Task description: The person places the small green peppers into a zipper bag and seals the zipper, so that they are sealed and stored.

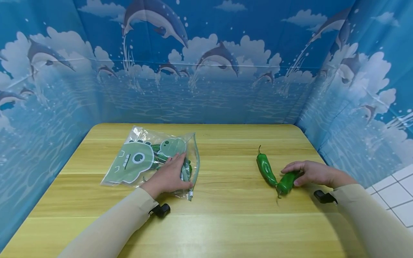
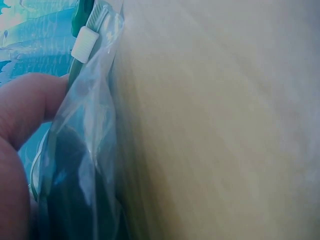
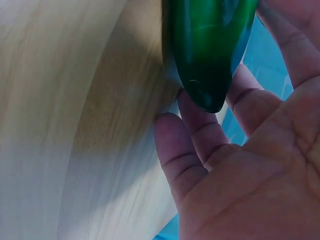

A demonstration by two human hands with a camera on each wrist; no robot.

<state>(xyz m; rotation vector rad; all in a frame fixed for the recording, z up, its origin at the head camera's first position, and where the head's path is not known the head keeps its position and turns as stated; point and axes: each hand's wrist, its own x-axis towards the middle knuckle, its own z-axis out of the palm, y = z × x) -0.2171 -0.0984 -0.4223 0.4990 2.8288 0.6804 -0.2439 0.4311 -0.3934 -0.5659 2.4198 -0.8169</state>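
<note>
Head view; glossy green pepper (image 1: 285,184); right hand (image 1: 311,173) pinches it; left hand (image 1: 169,176) spread on bag (image 1: 129,165)

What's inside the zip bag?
Green peppers, apparently, show through the zip bag around its cartoon prints; those and the left hand cover the rest, so no sure count.

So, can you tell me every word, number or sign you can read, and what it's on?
None: no words, brands or numbers can be read.
The clear plastic zip bag with green cartoon monsters has W-shaped squiggles that look like drawing.
The blue dolphin-print curtain shows just pictures.
</note>
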